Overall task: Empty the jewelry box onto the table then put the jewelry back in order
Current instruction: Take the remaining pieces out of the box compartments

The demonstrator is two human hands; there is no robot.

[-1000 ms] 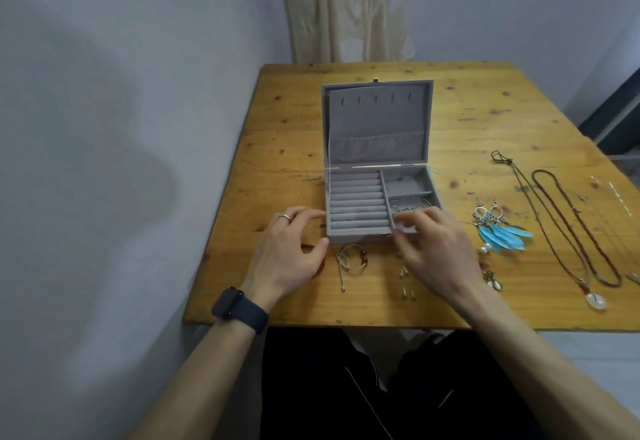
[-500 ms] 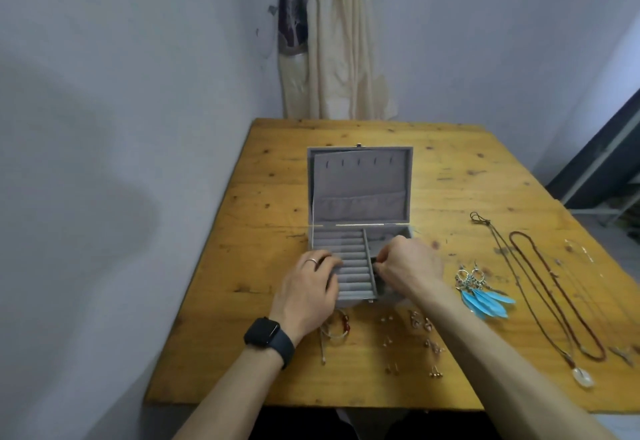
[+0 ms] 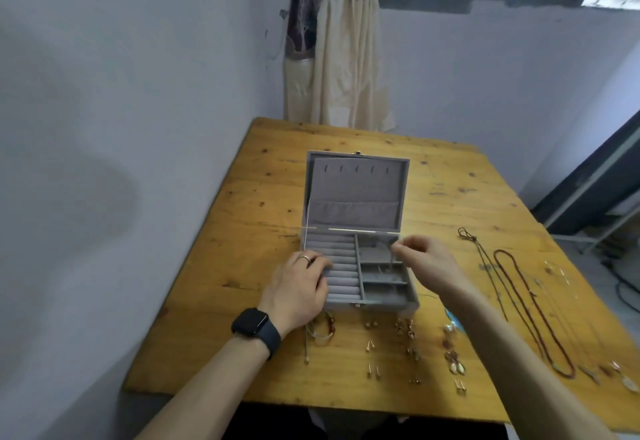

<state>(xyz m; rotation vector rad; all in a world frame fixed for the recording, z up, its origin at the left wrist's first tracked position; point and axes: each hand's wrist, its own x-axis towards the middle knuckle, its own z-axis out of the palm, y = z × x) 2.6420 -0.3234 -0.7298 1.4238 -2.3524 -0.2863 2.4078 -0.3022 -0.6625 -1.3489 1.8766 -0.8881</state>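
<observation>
The grey jewelry box (image 3: 356,197) stands open mid-table, lid upright, ring rolls on its left and small compartments on its right. My left hand (image 3: 298,287) rests on the ring rolls at the box's left edge, fingers relaxed. Above the right compartments, my right hand (image 3: 426,259) pinches a thin chain (image 3: 391,263) between thumb and fingertips; the chain hangs down into the box. Several small earrings (image 3: 408,332) and a bracelet (image 3: 322,332) lie on the table in front of the box. My right forearm hides part of the blue feather earrings.
Long necklaces (image 3: 530,304) lie stretched out on the right part of the wooden table (image 3: 242,249). A wall runs close along the table's left side. A cloth (image 3: 332,58) hangs on the wall behind the table's far edge.
My left hand moved from the table beside the box onto the ring rolls. My right hand rose from the box's front right corner, lifting a thin chain. The view tilted upward.
</observation>
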